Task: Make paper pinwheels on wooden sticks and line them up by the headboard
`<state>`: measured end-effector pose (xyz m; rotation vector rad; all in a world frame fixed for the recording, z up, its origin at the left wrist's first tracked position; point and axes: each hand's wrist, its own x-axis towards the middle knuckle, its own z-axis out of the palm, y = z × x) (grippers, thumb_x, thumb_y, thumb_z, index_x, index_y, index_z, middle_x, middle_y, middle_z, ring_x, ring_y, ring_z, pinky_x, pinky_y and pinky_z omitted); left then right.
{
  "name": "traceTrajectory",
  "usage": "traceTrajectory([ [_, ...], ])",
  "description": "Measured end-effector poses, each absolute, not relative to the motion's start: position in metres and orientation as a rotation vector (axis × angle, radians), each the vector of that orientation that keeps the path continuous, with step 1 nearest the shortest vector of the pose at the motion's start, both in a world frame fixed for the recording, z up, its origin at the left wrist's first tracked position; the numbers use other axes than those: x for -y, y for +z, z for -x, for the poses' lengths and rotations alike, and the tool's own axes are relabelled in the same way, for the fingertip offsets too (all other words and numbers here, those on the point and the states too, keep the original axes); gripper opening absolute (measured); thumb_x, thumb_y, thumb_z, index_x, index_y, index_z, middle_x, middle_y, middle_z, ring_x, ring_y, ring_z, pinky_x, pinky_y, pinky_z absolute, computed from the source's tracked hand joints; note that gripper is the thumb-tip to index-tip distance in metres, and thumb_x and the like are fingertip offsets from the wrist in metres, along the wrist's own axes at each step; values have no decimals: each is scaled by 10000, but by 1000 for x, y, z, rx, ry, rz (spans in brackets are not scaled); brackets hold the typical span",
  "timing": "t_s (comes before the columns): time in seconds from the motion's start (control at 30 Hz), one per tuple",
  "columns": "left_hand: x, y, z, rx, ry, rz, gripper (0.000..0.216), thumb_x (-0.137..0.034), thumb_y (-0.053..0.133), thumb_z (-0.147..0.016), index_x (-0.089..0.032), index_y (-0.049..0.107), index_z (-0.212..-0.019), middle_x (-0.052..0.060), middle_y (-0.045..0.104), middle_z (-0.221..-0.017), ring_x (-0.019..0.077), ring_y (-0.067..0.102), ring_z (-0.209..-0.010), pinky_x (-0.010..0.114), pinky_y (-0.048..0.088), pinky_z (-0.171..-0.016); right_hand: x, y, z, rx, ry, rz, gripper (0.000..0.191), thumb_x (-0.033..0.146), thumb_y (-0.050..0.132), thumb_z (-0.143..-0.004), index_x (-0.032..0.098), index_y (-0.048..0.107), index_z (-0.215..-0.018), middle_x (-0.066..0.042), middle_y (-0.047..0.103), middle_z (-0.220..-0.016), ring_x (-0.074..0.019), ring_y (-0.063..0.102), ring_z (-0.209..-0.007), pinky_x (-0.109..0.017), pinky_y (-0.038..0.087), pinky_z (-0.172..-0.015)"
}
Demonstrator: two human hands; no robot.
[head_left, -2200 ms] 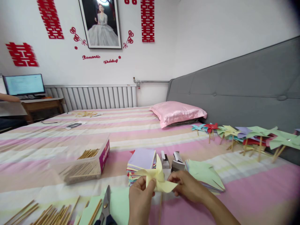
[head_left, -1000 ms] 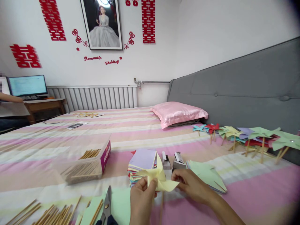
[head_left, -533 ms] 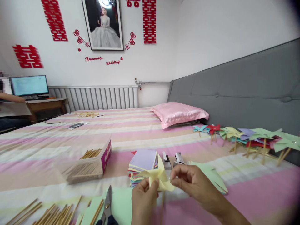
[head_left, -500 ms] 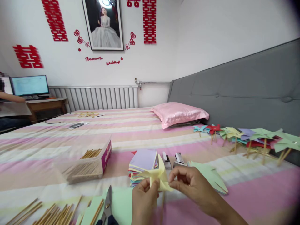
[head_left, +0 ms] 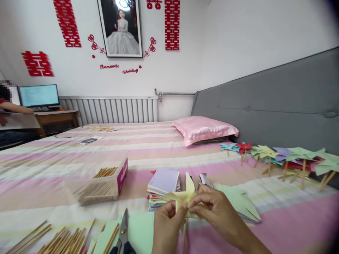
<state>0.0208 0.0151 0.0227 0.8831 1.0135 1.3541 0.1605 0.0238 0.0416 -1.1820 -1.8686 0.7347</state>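
Observation:
A pale yellow paper pinwheel (head_left: 185,194) on a thin wooden stick (head_left: 183,237) is held low in the middle of the view. My left hand (head_left: 166,225) is closed on it from below and behind. My right hand (head_left: 214,211) is pinched at its centre, fingers pressed together over the folded tips. Just beyond lie a stack of coloured paper squares (head_left: 164,183) and cut green sheets (head_left: 238,201).
Scissors (head_left: 122,234) and loose wooden sticks (head_left: 60,241) lie on a green sheet at lower left. A clear box of sticks (head_left: 100,183) sits on the striped bed. Finished pinwheels (head_left: 286,158) line the grey headboard. A pink pillow (head_left: 205,128) lies behind. A person sits at a desk far left.
My right hand has come in from the pinwheel's right blade to its centre and now pinches there. The view has shifted slightly.

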Motion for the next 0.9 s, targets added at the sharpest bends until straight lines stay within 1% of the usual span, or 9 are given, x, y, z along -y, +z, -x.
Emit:
traceTrajectory([
  [0.13, -14, 24, -20, -999, 1358, -908, 292, -363, 773, -460, -111, 632, -504, -26, 530, -419, 70, 411, -425, 188, 306, -449, -24, 43, -161, 1867, 720, 1172, 91, 220, 633, -725, 231, 722, -743, 18, 470, -648, -128, 502, -631, -228, 363, -560],
  [0.3, -14, 20, -20, -1002, 1358, -929, 310, -382, 755, -499, -109, 606, -495, -32, 514, -420, 60, 396, -427, 178, 287, -450, -23, 44, -161, 1890, 644, 1197, 97, 246, 620, -740, 226, 710, -709, 19, 462, -629, -125, 478, -592, -229, 341, -531],
  [0.53, -17, 17, -20, -1006, 1375, -954, 287, -354, 739, -540, -108, 596, -504, -43, 502, -420, 51, 376, -427, 168, 269, -438, -21, 44, -160, 1907, 614, 1207, 131, 283, 588, -768, 228, 686, -700, 19, 475, -649, -125, 477, -595, -234, 339, -542],
  [0.6, -16, 18, -20, -1006, 1383, -981, 271, -336, 740, -545, -110, 598, -501, -49, 490, -413, 51, 373, -427, 169, 288, -445, -21, 44, -160, 1898, 628, 1212, 134, 290, 585, -770, 232, 683, -699, 18, 483, -657, -126, 471, -596, -233, 334, -538],
  [0.67, -16, 18, -20, -984, 1400, -1022, 232, -314, 731, -568, -112, 621, -542, -38, 524, -441, 70, 427, -462, 180, 346, -489, -22, 43, -159, 1881, 655, 1219, 133, 288, 587, -765, 230, 680, -690, 16, 486, -666, -126, 460, -595, -231, 330, -529],
  [0.73, -15, 16, -19, -963, 1412, -1068, 203, -304, 711, -601, -112, 643, -597, -5, 591, -503, 106, 503, -534, 201, 395, -546, -22, 42, -158, 1856, 689, 1221, 127, 281, 590, -759, 224, 674, -682, 17, 481, -669, -123, 445, -588, -228, 327, -519],
  [0.8, -15, 14, -19, -960, 1421, -1093, 197, -307, 682, -638, -111, 656, -636, 28, 642, -569, 137, 549, -594, 220, 418, -578, -23, 42, -157, 1836, 704, 1215, 121, 274, 592, -754, 216, 663, -674, 19, 474, -664, -123, 438, -589, -227, 333, -524],
  [0.9, -15, 13, -18, -980, 1413, -1110, 189, -296, 670, -651, -107, 665, -653, 42, 660, -590, 154, 570, -608, 231, 427, -592, -23, 43, -157, 1816, 671, 1194, 118, 263, 596, -747, 205, 629, -649, 18, 491, -676, -131, 458, -624, -238, 355, -566],
])
